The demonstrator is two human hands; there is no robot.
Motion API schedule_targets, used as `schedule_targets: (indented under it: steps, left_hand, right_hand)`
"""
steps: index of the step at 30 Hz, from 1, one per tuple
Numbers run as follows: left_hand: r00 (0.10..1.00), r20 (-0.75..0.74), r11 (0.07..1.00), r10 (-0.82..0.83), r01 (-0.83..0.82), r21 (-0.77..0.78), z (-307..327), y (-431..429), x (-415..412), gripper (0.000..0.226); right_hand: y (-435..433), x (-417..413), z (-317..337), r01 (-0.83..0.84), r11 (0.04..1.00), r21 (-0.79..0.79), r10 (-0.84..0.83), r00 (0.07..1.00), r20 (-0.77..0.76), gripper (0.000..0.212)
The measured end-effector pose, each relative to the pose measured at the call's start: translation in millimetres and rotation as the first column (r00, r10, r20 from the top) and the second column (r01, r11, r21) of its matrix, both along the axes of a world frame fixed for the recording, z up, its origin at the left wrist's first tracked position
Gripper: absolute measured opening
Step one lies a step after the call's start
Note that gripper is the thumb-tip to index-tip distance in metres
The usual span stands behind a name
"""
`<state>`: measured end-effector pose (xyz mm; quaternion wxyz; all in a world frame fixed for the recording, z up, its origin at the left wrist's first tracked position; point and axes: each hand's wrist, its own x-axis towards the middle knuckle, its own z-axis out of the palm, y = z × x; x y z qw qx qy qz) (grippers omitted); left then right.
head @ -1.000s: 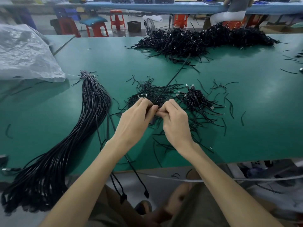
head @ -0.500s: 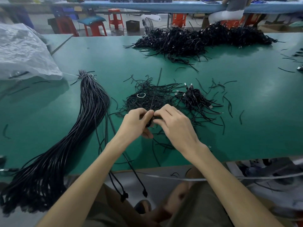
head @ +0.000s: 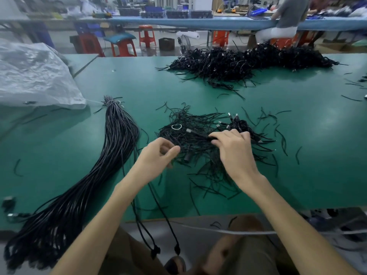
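A loose pile of short black ties and cables lies on the green table in front of me. My right hand reaches over the pile. Its fingertips pinch a black cable whose silver plug points left. My left hand hovers at the pile's left edge with curled fingers and the thumb near the forefinger. Whether it holds anything does not show. A black plug lies just right of it.
A thick bundle of long black cables runs down the left and hangs over the front edge. A large heap of coiled cables sits at the back. A white plastic bag is far left. Stray ties are scattered to the right.
My hands, joined over one cable before, have parted. The right hand moved forward onto the pile, and the left hand stayed back at its left edge.
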<state>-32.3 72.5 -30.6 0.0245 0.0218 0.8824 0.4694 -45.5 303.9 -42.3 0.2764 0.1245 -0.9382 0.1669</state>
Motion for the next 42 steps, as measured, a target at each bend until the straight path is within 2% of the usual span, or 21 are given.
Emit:
schedule_targets:
  steps: [1,3,5,7,9,12,15,18,22,25,28,30,31,32,34,35,37,40,42]
  left_hand:
    - [0.996,-0.018,0.977,0.091,-0.093,-0.192,-1,-9,0,0.024]
    - [0.972,-0.078,0.81,0.22,-0.227,-0.54,-3,-25,1,0.032]
    - [0.958,-0.059,0.673,0.281,-0.241,-0.699,-7,-38,3,0.042]
    - [0.951,0.042,0.604,0.306,-0.16,-0.781,-11,-44,4,0.049]
    - [0.946,0.12,0.58,0.302,-0.083,-0.81,-16,-47,5,0.047]
    - [0.959,0.128,0.605,0.251,-0.052,-0.794,-20,-47,4,0.031]
    - [0.966,0.148,0.656,0.214,-0.03,-0.754,-20,-46,2,0.033]
    - [0.972,0.114,0.754,0.204,-0.082,-0.651,-21,-45,0,0.04]
    - [0.984,0.018,0.899,0.179,-0.156,-0.41,-15,-38,-2,0.034]
    - [0.999,-0.038,0.94,0.02,-0.032,-0.341,5,-26,2,0.023]
    - [0.963,0.015,0.952,-0.27,0.27,-0.142,22,-7,15,0.014]
    - [0.928,0.038,0.927,-0.371,0.373,-0.042,26,2,20,0.018]
    - [0.928,0.038,0.929,-0.37,0.37,-0.009,26,3,20,0.019]
    - [0.934,0.046,0.935,-0.353,0.351,0.042,25,2,20,0.021]
    - [0.946,0.096,0.938,-0.31,0.288,0.194,20,-3,17,0.024]
    - [0.947,0.116,0.925,-0.299,0.258,0.277,18,-6,16,0.025]
    - [0.949,0.103,0.863,-0.297,0.22,0.455,14,-15,13,0.024]
    - [0.966,0.009,0.64,-0.258,0.164,0.751,15,-29,6,0.026]
    - [0.976,-0.04,0.481,-0.213,0.14,0.865,15,-35,3,0.031]
  right_hand:
    - [7,-8,3,0.074,0.995,-0.065,-0.071,0.996,0.051,0.022]
    - [22,-24,8,0.203,0.96,-0.191,-0.174,0.972,0.159,0.026]
    - [32,-36,10,0.296,0.92,-0.255,-0.236,0.941,0.242,0.034]
    - [36,-41,6,0.366,0.91,-0.193,-0.299,0.904,0.305,0.045]
    - [33,-39,-2,0.371,0.924,-0.087,-0.328,0.891,0.314,0.055]
    - [23,-27,-16,0.338,0.941,-0.006,-0.328,0.919,0.218,0.06]
    - [9,-16,-22,0.283,0.958,0.048,-0.287,0.943,0.166,0.054]
    - [-6,-5,-23,0.178,0.983,0.052,-0.184,0.969,0.166,0.048]
    - [-32,17,-17,-0.056,0.997,-0.049,0.064,0.984,0.164,0.048]
    - [-55,32,-11,-0.263,0.961,-0.091,0.274,0.948,0.16,0.055]
    - [-73,40,-8,-0.394,0.895,-0.21,0.435,0.876,0.21,0.08]
    - [-75,41,-8,-0.372,0.863,-0.342,0.473,0.832,0.289,0.096]
    - [-73,41,-7,-0.336,0.866,-0.371,0.46,0.827,0.324,0.096]
    - [-69,40,-6,-0.308,0.884,-0.353,0.427,0.84,0.335,0.089]
    - [-59,37,-4,-0.296,0.927,-0.229,0.349,0.905,0.242,0.064]
    - [-54,36,-4,-0.289,0.94,-0.181,0.32,0.931,0.175,0.052]
    - [-41,32,-3,-0.215,0.954,-0.212,0.241,0.964,0.109,0.036]
    - [-18,23,-6,-0.049,0.953,-0.3,0.107,0.978,0.179,0.034]
    - [-8,24,-11,-0.009,0.956,-0.292,0.076,0.972,0.221,0.033]
